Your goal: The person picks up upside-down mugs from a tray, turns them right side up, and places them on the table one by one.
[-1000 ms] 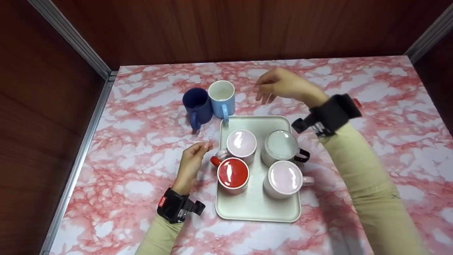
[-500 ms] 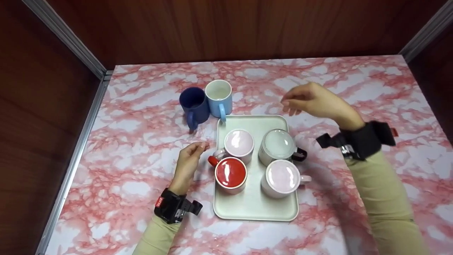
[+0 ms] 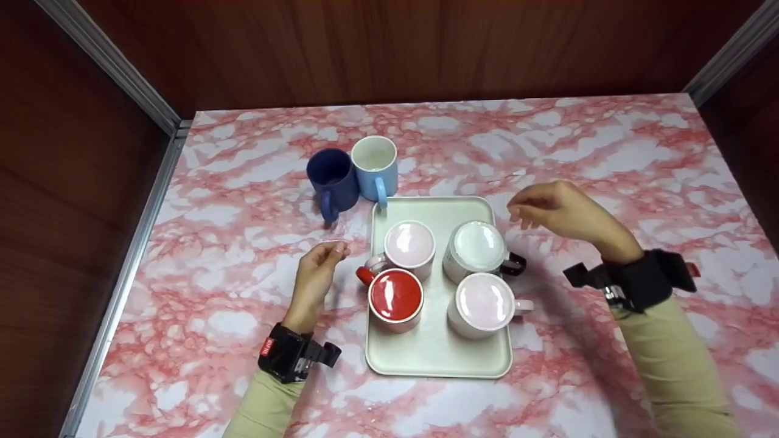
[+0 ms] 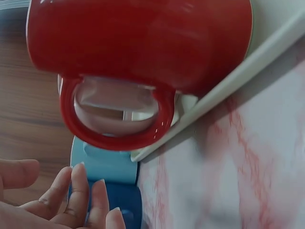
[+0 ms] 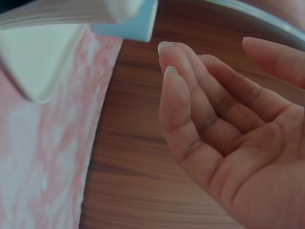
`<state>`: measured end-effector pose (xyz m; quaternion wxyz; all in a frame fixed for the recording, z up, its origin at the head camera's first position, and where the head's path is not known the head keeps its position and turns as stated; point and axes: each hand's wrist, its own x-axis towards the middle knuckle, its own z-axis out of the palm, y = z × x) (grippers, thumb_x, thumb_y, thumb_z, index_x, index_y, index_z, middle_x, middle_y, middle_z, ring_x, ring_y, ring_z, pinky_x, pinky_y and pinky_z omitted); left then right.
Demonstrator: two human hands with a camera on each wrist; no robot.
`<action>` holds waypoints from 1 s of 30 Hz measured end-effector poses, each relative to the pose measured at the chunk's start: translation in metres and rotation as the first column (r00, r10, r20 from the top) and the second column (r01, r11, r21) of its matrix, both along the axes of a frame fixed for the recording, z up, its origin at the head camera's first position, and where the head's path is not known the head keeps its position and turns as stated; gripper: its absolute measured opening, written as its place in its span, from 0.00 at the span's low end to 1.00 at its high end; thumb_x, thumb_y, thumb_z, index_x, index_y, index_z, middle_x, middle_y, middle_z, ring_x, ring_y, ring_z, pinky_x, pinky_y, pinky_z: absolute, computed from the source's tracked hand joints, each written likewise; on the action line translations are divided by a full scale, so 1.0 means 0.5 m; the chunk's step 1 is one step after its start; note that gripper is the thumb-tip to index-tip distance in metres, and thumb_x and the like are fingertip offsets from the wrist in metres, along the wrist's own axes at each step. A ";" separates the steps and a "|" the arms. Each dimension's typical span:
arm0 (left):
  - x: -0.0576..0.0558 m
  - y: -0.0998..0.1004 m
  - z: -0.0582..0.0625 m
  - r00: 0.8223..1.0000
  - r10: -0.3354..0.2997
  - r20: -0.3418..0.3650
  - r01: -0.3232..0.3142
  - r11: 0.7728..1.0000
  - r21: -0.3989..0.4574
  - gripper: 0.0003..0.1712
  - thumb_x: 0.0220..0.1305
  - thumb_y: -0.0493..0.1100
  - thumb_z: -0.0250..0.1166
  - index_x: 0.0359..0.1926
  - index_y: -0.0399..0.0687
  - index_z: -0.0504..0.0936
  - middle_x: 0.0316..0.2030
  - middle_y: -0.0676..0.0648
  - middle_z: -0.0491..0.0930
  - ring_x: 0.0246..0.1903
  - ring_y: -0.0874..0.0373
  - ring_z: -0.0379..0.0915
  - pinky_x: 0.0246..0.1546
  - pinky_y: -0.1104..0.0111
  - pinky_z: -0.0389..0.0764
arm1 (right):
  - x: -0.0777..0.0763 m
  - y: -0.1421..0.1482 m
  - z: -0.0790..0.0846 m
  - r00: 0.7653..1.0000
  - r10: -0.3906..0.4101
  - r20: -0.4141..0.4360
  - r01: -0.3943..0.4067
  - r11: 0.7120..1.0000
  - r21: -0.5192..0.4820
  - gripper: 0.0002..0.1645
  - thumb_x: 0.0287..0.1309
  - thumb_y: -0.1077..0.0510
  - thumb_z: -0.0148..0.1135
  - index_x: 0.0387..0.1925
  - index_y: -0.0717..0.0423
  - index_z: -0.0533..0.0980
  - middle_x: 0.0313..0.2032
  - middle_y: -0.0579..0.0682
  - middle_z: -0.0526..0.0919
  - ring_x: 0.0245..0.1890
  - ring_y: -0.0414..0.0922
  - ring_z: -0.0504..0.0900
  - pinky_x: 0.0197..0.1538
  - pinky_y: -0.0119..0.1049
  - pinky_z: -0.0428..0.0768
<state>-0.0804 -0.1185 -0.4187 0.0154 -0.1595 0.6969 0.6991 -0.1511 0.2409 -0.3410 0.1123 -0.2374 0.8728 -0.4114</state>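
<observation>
My left hand (image 3: 314, 274) hovers left of the tray, its fingers loosely bent and holding nothing. Nearest to it is a red mug (image 3: 395, 298), bottom up on the cream tray (image 3: 438, 360); its handle loop fills much of the left wrist view. A pale pink mug (image 3: 409, 244) stands behind the red one. On the tray's right side are a white mug (image 3: 478, 246) with a black handle and another pale pink mug (image 3: 482, 304), both bottom up. To the right of the tray's far corner my right hand (image 3: 566, 213) hangs with relaxed fingers and nothing in them.
A dark blue mug (image 3: 333, 179) and a light blue mug (image 3: 375, 167) stand upright side by side, just behind the tray's far left corner. The marbled table (image 3: 201, 292) ends at a brown wood panel (image 3: 438, 48) at the back.
My right hand has moved from behind the tray to the right and nearer to me. The left hand has shifted slightly left. The mugs keep their places on the tray and table.
</observation>
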 end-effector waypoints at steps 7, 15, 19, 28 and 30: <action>-0.003 -0.025 -0.001 0.999 0.026 0.040 -0.022 0.996 -0.088 0.12 0.65 0.40 0.56 0.38 0.32 0.75 0.24 0.48 0.75 0.30 0.58 0.71 0.37 0.63 0.69 | 0.017 0.026 -0.056 0.999 0.015 -0.034 -0.015 1.000 0.007 0.06 0.55 0.68 0.59 0.35 0.66 0.79 0.24 0.52 0.80 0.20 0.37 0.76 0.20 0.30 0.75; 0.001 -0.051 -0.003 0.998 0.032 0.062 -0.028 0.998 -0.059 0.14 0.66 0.42 0.54 0.30 0.34 0.75 0.17 0.50 0.66 0.20 0.61 0.64 0.22 0.73 0.63 | 0.041 0.037 -0.087 0.999 0.046 -0.026 -0.046 0.999 0.008 0.04 0.55 0.65 0.61 0.32 0.63 0.79 0.24 0.50 0.80 0.21 0.39 0.77 0.24 0.29 0.75; 0.003 -0.062 -0.006 0.997 0.035 0.069 -0.031 0.997 -0.069 0.15 0.66 0.42 0.54 0.27 0.35 0.75 0.15 0.51 0.64 0.17 0.62 0.60 0.19 0.76 0.60 | 0.051 0.041 -0.103 0.994 0.086 -0.069 -0.083 0.996 0.043 0.03 0.53 0.66 0.62 0.32 0.62 0.79 0.26 0.48 0.80 0.25 0.35 0.76 0.28 0.29 0.74; 0.007 -0.080 -0.014 0.994 0.038 0.103 -0.031 0.997 -0.067 0.16 0.66 0.43 0.55 0.27 0.35 0.75 0.13 0.52 0.59 0.14 0.64 0.53 0.15 0.75 0.53 | 0.068 0.031 -0.126 0.987 0.121 -0.110 -0.110 0.989 0.097 0.04 0.52 0.64 0.64 0.31 0.60 0.79 0.26 0.44 0.80 0.27 0.37 0.77 0.30 0.30 0.74; 0.008 -0.083 -0.015 0.993 0.035 0.114 -0.028 0.997 -0.065 0.16 0.66 0.44 0.55 0.27 0.35 0.75 0.13 0.53 0.59 0.14 0.64 0.53 0.15 0.75 0.54 | 0.070 0.026 -0.131 0.986 0.112 -0.122 -0.099 0.989 0.112 0.03 0.52 0.63 0.64 0.31 0.58 0.79 0.26 0.43 0.80 0.27 0.37 0.77 0.29 0.30 0.74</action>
